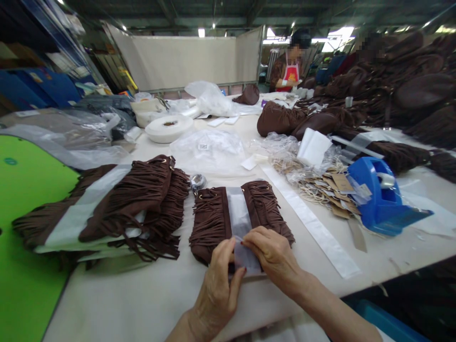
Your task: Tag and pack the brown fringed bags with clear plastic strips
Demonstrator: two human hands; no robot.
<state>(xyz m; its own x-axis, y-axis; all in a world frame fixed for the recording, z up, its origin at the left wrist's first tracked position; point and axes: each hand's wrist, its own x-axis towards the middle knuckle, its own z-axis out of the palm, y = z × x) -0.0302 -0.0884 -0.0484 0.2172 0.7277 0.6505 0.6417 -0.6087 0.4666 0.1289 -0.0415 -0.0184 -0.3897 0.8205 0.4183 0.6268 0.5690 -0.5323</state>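
A dark brown fringed bag (210, 213) lies on the table in front of me, with brass-coloured eyelets near its top. A translucent white strip (238, 209) runs down across its middle. My left hand (219, 280) pinches the strip's near end at the bag's lower edge, thumb below and fingers above. From the other side, my right hand (272, 254) grips the same end between thumb and fingertips, resting partly over the fringe. Left of this bag is a stack of similar brown fringed bags (142, 190), with a white band across the top one.
A blue tape dispenser (377, 199) and a pile of cardboard tags (335, 187) are at right. A long white strip (313, 228) lies before them. Farther back are a white roll (169, 128), plastic bags (208, 147), heaped brown bags (392, 90) and a person in a red apron (291, 73).
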